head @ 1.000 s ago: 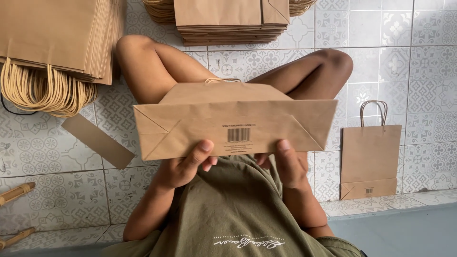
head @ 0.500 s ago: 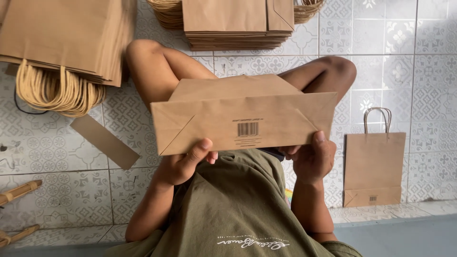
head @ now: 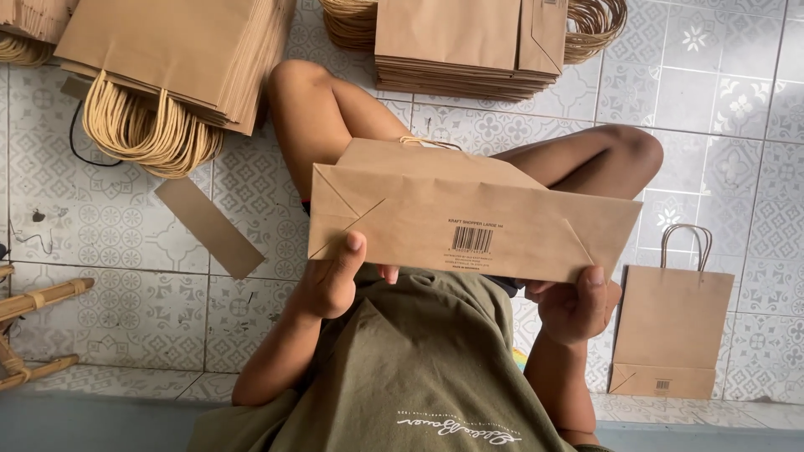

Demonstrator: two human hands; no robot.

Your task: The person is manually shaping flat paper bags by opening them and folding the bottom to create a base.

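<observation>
Seated on the patterned tile floor (head: pixel 126 243), we grip a brown paper bag (head: pixel 469 218) bottom-up over our lap, left hand (head: pixel 335 280) and right hand (head: pixel 578 305) clasping its lower edge, apparently to square the folded base beside stacked bags (head: pixel 456 42)

Stacked bags (head: pixel 456 42), cardboard strip (head: pixel 209 226)

Brown paper bag (head: pixel 469 222) w/ barcode label (head: pixel 472 238) held at centre; flat bag stacks (head: pixel 167 50) top; single bag (head: pixel 670 331) right.
</observation>
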